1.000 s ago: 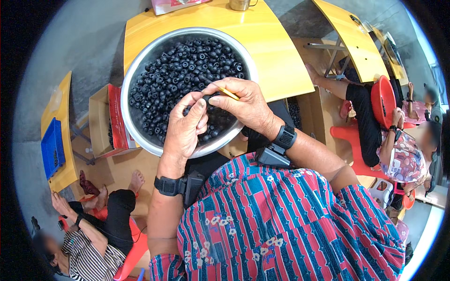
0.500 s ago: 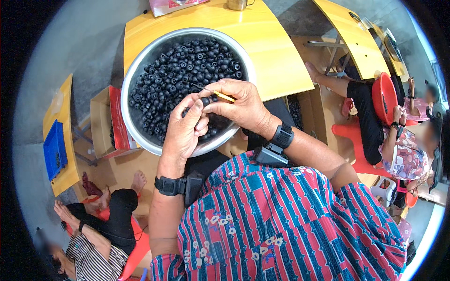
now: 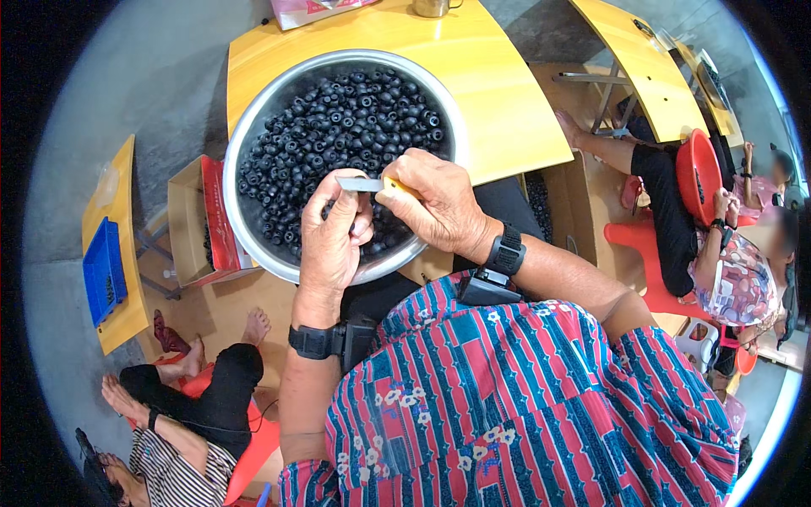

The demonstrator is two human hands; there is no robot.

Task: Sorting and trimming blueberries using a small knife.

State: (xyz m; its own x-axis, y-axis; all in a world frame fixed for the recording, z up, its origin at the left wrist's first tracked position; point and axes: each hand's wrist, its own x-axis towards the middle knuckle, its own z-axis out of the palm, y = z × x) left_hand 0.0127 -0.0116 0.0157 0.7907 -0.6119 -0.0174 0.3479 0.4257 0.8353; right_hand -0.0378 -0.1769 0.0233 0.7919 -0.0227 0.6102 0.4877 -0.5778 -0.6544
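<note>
A wide metal bowl (image 3: 230, 182) holds many small, round black parts with holes (image 3: 338, 118). Above its near side, my right hand (image 3: 443, 198) grips a small knife by its yellow handle (image 3: 395, 186). The flat blade (image 3: 359, 183) points left and lies across the fingertips of my left hand (image 3: 332, 241). Thumb and fingers of that hand are pinched together, and the small black part between them is mostly hidden by the blade and fingers.
The bowl rests partly on a yellow table (image 3: 515, 127), which also bears a metal mug (image 3: 431, 7). Cardboard boxes stand at left (image 3: 190, 224) and right (image 3: 570, 203). A seated co-worker (image 3: 186, 456) is at lower left; others sit at right near a red basin (image 3: 697, 177).
The knife has turned, so its blade now shows broad and flat over my left fingertips. The black part, visible between the fingers before, is now mostly covered.
</note>
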